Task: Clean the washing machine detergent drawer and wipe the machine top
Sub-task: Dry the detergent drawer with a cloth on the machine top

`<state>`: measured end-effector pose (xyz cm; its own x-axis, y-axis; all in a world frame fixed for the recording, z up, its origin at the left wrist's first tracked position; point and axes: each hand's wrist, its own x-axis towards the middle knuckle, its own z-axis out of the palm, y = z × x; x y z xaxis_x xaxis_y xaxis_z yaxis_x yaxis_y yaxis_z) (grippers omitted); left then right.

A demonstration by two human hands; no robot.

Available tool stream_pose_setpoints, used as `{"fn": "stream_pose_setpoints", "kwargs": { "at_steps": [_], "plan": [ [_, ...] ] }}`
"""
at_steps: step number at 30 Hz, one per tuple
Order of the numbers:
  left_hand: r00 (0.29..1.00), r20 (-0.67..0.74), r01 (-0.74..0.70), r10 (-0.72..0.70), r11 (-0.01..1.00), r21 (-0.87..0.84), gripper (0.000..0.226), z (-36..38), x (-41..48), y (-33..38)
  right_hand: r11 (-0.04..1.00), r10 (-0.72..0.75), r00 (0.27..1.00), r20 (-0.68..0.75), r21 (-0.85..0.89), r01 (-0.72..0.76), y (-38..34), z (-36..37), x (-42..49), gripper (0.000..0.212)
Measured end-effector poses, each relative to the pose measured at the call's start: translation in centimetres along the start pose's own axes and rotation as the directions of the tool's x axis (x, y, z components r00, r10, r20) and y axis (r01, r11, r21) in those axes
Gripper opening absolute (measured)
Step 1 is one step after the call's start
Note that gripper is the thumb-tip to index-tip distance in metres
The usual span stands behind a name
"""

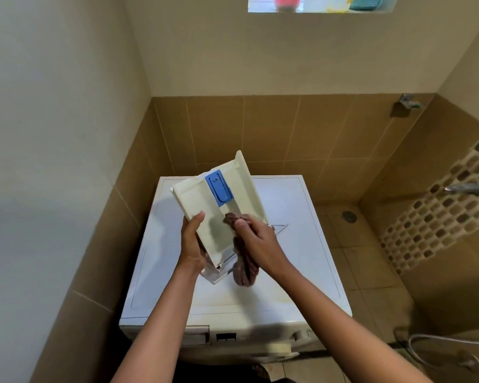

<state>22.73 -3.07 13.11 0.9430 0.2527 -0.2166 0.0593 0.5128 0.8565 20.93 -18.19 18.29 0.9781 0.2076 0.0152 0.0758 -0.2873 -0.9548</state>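
Left grip (192,241) had the detergent drawer (198,200) by its near-left edge. The thumb lay on the upper face and the fingers were curled underneath, out of my sight. Right grip (257,239) was closed round a bunched brown cloth (242,262). It pressed the top of the wad against the drawer's near-right part while the rest hung down toward the machine.

I could see the drawer was out of the washer and held in the air over the washing machine top (296,261), not resting on it. As far as I could judge, its long axis ran near to far, with the far end raised and leaning slightly left. The blue siphon cap (219,187) sat in the middle strip, just beyond the cloth on the far side. The left compartment lay between the two grips.

I judged this to be mid-wipe on the drawer, with the machine top not yet started. Any further stroke would run away from me along that long axis, toward the cap and the far wall. The right grip was the one placed for it, since the left was fully taken up steadying the drawer.

Below, on the near-left of the machine front, the open drawer slot (195,335) was visible. Something clear showed under the drawer's near end, but I could not make out what it was.
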Motion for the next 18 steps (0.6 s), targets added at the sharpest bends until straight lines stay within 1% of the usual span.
{"fn": "stream_pose_setpoints", "kwargs": {
  "at_steps": [1, 2, 3, 4, 5, 6, 7, 9, 10, 11, 12, 13, 14, 16, 17, 18],
  "plan": [
    [0.999, 0.039, 0.008, -0.008, 1.0, -0.006, 0.058, 0.2, 0.0, 0.1, 0.994, -0.069, 0.997, 0.042, -0.082, 0.072, -0.1, 0.5, 0.3, 0.024],
    [0.998, 0.069, 0.011, -0.011, 1.0, -0.002, 0.061, 0.4, 0.1, 0.3, 0.962, -0.135, 0.986, 0.093, -0.225, 0.153, 0.3, 1.1, 0.5, 0.029],
    [0.997, 0.082, 0.007, -0.008, 1.0, 0.012, 0.066, 0.6, 0.1, 0.4, 0.881, -0.201, 0.972, 0.122, -0.412, 0.234, 0.8, 1.7, 0.7, 0.034],
    [0.997, 0.083, -0.001, -0.002, 0.999, 0.033, 0.066, 0.9, 0.0, 0.5, 0.742, -0.293, 0.948, 0.127, -0.595, 0.309, 1.3, 2.4, 0.8, 0.039],
    [0.997, 0.082, -0.012, 0.008, 0.999, 0.05, 0.062, 1.0, 0.0, 0.5, 0.576, -0.41, 0.903, 0.128, -0.732, 0.365, 1.4, 3.1, 0.8, 0.042],
    [0.996, 0.087, -0.021, 0.016, 0.998, 0.062, 0.056, 1.0, 0.0, 0.5, 0.449, -0.511, 0.849, 0.134, -0.801, 0.396, 1.3, 3.6, 1.0, 0.043],
    [0.995, 0.096, -0.026, 0.019, 0.997, 0.068, 0.051, 1.0, 0.0, 0.5, 0.372, -0.59, 0.796, 0.137, -0.829, 0.418, 0.9, 3.9, 1.4, 0.041],
    [0.99, 0.139, -0.01, 0.0, 0.997, 0.076, 0.042, 1.2, -0.3, 0.6, 0.268, -0.681, 0.715, 0.16, -0.854, 0.447, 0.3, 3.8, 2.6, 0.04],
    [0.987, 0.159, -0.004, -0.008, 0.997, 0.078, 0.037, 1.4, -0.5, 0.7, 0.219, -0.684, 0.702, 0.197, -0.863, 0.456, 0.1, 3.4, 3.4, 0.042],
    [0.987, 0.161, -0.003, -0.01, 0.997, 0.08, 0.034, 1.6, -0.6, 0.7, 0.179, -0.658, 0.716, 0.235, -0.874, 0.452, 0.1, 2.9, 4.4, 0.045],
    [0.989, 0.149, -0.007, -0.007, 0.996, 0.094, 0.033, 1.7, -0.7, 0.7, 0.16, -0.61, 0.749, 0.257, -0.886, 0.435, 0.0, 2.5, 5.0, 0.049],
    [0.99, 0.143, -0.015, -0.001, 0.993, 0.116, 0.034, 1.7, -0.7, 0.8, 0.168, -0.558, 0.788, 0.26, -0.894, 0.415, 0.0, 2.3, 5.3, 0.054],
    [0.991, 0.136, -0.032, 0.013, 0.989, 0.144, 0.039, 1.7, -0.7, 0.9, 0.199, -0.52, 0.816, 0.252, -0.894, 0.403, 0.1, 2.5, 5.1, 0.056],
    [0.991, 0.13, -0.064, 0.037, 0.976, 0.209, 0.06, 1.5, -0.4, 1.0, 0.236, -0.469, 0.847, 0.249, -0.889, 0.392, 0.8, 3.3, 4.1, 0.06],
    [0.992, 0.117, -0.069, 0.041, 0.967, 0.247, 0.067, 1.6, -0.3, 1.0, 0.234, -0.433, 0.861, 0.266, -0.89, 0.392, 1.4, 3.7, 3.5, 0.063],
    [0.994, 0.098, -0.077, 0.052, 0.957, 0.28, 0.068, 1.7, -0.3, 1.1, 0.215, -0.382, 0.877, 0.291, -0.895, 0.391, 1.9, 4.0, 2.8, 0.066]
  ]
}}
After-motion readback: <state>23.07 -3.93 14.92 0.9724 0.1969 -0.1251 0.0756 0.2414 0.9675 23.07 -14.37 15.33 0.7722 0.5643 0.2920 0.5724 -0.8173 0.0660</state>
